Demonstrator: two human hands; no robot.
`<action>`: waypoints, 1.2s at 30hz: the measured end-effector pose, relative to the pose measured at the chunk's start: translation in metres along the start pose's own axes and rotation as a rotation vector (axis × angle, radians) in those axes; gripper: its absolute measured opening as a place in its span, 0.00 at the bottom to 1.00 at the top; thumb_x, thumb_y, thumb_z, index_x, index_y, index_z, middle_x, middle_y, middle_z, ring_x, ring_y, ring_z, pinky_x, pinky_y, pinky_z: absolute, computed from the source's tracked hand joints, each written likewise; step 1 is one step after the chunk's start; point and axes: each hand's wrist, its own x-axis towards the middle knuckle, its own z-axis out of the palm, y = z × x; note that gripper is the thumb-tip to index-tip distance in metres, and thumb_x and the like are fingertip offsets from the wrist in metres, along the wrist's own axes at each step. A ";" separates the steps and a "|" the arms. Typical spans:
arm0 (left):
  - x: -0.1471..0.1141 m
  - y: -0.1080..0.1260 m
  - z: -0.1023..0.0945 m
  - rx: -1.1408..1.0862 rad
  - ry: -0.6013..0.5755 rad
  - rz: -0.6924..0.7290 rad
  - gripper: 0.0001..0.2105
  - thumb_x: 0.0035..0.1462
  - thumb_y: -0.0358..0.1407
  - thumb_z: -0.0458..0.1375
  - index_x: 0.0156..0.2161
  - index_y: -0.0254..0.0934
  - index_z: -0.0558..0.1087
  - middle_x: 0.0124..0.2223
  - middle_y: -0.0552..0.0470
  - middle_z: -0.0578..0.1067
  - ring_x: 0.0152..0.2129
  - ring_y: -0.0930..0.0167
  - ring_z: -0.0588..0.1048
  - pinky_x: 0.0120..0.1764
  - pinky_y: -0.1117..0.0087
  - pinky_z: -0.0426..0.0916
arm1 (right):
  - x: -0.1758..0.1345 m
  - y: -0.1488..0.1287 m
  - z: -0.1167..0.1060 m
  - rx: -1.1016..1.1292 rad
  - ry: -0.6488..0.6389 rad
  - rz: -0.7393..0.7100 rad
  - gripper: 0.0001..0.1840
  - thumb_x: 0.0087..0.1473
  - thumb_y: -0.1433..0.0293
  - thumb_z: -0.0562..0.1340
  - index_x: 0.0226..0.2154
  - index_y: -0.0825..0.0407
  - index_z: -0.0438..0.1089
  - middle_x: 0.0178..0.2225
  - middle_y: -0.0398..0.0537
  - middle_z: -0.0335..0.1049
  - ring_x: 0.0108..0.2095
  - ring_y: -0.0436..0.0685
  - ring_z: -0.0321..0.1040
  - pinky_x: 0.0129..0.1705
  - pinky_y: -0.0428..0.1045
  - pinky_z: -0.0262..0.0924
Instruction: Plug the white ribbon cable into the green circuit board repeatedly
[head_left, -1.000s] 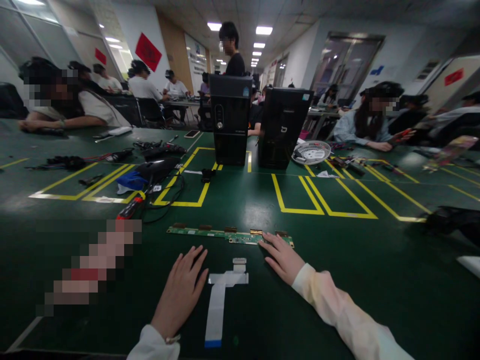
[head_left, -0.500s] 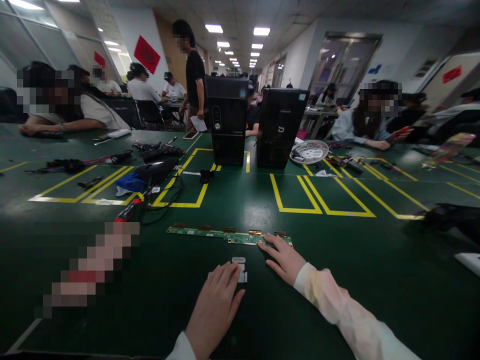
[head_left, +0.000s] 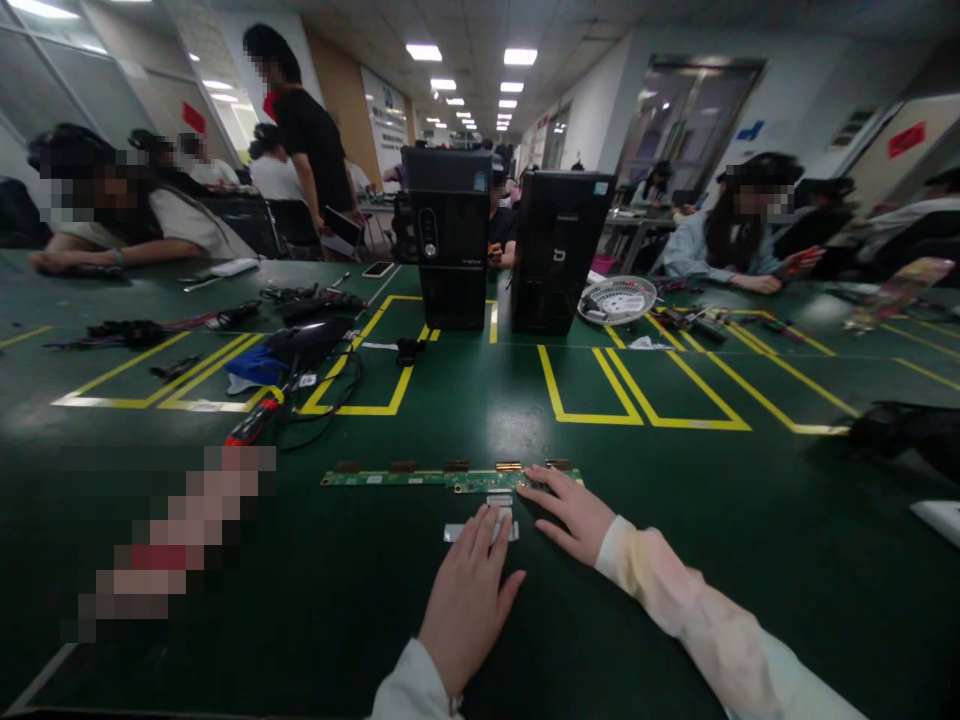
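A long, narrow green circuit board [head_left: 405, 480] with brown tabs along its far edge lies crosswise on the table in front of me. My right hand [head_left: 576, 515] rests with spread fingers over its right end, fingertips on the board and thumb off it. Just below the board is a small, flat, silvery-white piece [head_left: 455, 533] with a bar at its far end. My left hand [head_left: 472, 595] lies on this piece, its fingers stretched out flat and covering the middle, so its full shape is hidden.
Two black computer towers [head_left: 454, 240] stand beyond the board, a white basket [head_left: 619, 300] to their right. A red-black handled tool [head_left: 255, 420], cables and a blue cloth-like item [head_left: 259, 365] lie at left. Yellow tape [head_left: 600, 420] marks the green table. Other people sit around.
My left hand and the silvery-white piece have moved right and away from me, closer to the board. The board's left end has swung slightly nearer. A person behind has walked left.
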 end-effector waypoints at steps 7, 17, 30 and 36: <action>0.002 0.001 0.005 -0.009 -0.001 -0.009 0.25 0.62 0.41 0.49 0.61 0.30 0.58 0.62 0.38 0.63 0.59 0.60 0.61 0.55 0.56 0.65 | 0.000 -0.002 0.001 -0.020 0.015 0.004 0.26 0.61 0.61 0.50 0.60 0.51 0.56 0.62 0.57 0.50 0.63 0.62 0.45 0.61 0.62 0.48; 0.005 0.001 0.003 -0.024 -0.019 -0.010 0.24 0.62 0.41 0.49 0.60 0.28 0.59 0.61 0.36 0.64 0.58 0.60 0.61 0.55 0.56 0.65 | -0.001 -0.004 0.000 -0.038 0.023 0.009 0.26 0.61 0.62 0.51 0.60 0.51 0.56 0.62 0.56 0.50 0.63 0.61 0.44 0.62 0.62 0.47; 0.006 0.002 0.008 0.017 -0.012 -0.022 0.25 0.61 0.40 0.51 0.60 0.29 0.59 0.61 0.37 0.63 0.58 0.60 0.62 0.55 0.57 0.65 | -0.001 -0.002 0.003 -0.014 0.021 0.017 0.27 0.60 0.62 0.52 0.60 0.50 0.56 0.62 0.56 0.50 0.63 0.62 0.44 0.62 0.62 0.46; 0.007 -0.005 0.005 -0.010 -0.016 0.007 0.25 0.62 0.41 0.49 0.61 0.32 0.57 0.61 0.39 0.64 0.58 0.62 0.62 0.56 0.57 0.64 | -0.001 -0.002 0.001 0.007 -0.008 0.023 0.27 0.61 0.61 0.52 0.61 0.50 0.55 0.63 0.55 0.49 0.64 0.61 0.43 0.62 0.62 0.45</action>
